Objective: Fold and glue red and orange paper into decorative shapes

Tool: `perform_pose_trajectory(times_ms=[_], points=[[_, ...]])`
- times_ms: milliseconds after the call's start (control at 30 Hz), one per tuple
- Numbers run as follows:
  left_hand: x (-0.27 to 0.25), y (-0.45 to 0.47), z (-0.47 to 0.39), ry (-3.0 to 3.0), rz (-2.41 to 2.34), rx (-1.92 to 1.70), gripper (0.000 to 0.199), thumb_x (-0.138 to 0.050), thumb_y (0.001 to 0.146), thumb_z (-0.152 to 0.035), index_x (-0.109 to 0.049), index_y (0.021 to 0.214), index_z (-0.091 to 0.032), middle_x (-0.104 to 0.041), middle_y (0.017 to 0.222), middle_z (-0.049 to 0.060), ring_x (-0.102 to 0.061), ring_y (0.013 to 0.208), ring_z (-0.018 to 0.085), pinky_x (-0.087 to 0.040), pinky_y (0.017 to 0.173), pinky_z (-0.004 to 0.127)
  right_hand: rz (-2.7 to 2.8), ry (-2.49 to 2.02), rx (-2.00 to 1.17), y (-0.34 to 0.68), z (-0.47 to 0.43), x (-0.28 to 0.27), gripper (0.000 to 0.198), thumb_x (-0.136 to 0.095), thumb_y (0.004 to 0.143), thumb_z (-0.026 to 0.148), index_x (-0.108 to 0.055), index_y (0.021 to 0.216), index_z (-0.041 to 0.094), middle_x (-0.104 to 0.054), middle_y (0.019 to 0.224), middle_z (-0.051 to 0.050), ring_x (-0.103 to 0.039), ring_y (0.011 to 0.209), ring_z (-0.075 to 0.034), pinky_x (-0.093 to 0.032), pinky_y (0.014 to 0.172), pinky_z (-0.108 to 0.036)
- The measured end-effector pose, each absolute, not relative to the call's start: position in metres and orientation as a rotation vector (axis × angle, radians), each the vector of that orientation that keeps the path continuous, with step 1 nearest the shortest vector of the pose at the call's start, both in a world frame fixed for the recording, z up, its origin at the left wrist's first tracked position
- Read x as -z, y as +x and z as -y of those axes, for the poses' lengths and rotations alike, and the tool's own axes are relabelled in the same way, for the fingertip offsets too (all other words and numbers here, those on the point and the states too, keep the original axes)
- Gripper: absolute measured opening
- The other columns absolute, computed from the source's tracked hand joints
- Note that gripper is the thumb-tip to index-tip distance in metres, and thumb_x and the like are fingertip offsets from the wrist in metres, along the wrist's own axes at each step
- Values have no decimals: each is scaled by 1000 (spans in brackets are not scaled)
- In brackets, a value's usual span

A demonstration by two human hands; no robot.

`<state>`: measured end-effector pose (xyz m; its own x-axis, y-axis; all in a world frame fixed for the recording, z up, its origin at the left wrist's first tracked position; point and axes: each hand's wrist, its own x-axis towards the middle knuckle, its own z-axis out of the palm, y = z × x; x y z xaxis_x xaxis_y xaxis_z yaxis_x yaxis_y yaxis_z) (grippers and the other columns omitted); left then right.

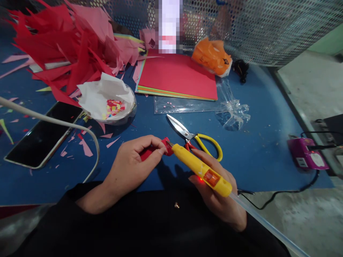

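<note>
The left hand [128,167] has its thumb and forefinger clamped together on a small red piece [168,147]; part of it is hidden behind those fingers, so its full shape is hard to make out. The right hand [218,192] has its fingers wrapped around a yellow glue gun [193,164], the underside hidden in the grip. Its nozzle lies at the red piece, just beside the left fingertips; whether they touch is unclear. A translucent glue stick [264,216] leaves its back and is cut off below.

Just beyond the right fingers, scissors [179,126] lie on the blue counter [254,153], one handle mostly hidden by the gun. Left of the left fingers runs a white cable [98,153], partly crossing a phone [40,139]. Beyond those fingers sits a bowl [120,120] of paper bits, its lining hiding part of the inside. Farther ahead, a coloured paper stack [179,75] partly covers a clear bag [184,106]; behind it, a blurred-out patch [170,26] conceals whatever stands there.
</note>
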<state>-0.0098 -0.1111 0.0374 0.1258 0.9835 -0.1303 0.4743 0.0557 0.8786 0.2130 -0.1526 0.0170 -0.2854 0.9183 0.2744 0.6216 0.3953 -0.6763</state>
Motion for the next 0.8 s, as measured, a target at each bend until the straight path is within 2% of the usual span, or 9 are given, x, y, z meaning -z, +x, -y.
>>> perform_pose_trajectory(times_ms=[367, 600, 733, 800], points=[[-37, -10, 111, 1565, -1461, -776, 16, -58, 86, -31, -69, 80, -22, -72, 73, 0, -62, 62, 14, -45, 57, 25, 2015, -1322, -569, 216, 154, -17, 42, -60, 95, 28, -52, 136, 22, -73, 124, -11, -75, 105, -23, -64, 83, -31], [-36, -10, 113, 1584, -1459, -773, 15, -59, 86, -31, -70, 80, -22, -73, 80, 0, -60, 61, 13, -43, 54, 24, 1995, -1387, -531, 215, 152, -15, 40, -61, 95, 28, -54, 134, 24, -73, 122, -11, -75, 102, -25, -64, 81, -38], [-36, -10, 113, 1564, -1464, -776, 16, -58, 86, -32, -70, 79, -22, -73, 78, 1, -59, 59, 13, -43, 52, 24, 1887, -1448, -621, 216, 149, -10, 39, -61, 95, 31, -54, 133, 26, -73, 116, -8, -75, 96, -24, -63, 77, -36], [-37, -10, 112, 1562, -1479, -783, 17, -58, 85, -32, -69, 77, -23, -72, 73, 1, -60, 59, 14, -45, 53, 25, 1860, -1445, -671, 219, 146, -10, 36, -61, 95, 33, -58, 130, 26, -72, 117, -9, -73, 101, -25, -62, 82, -38]])
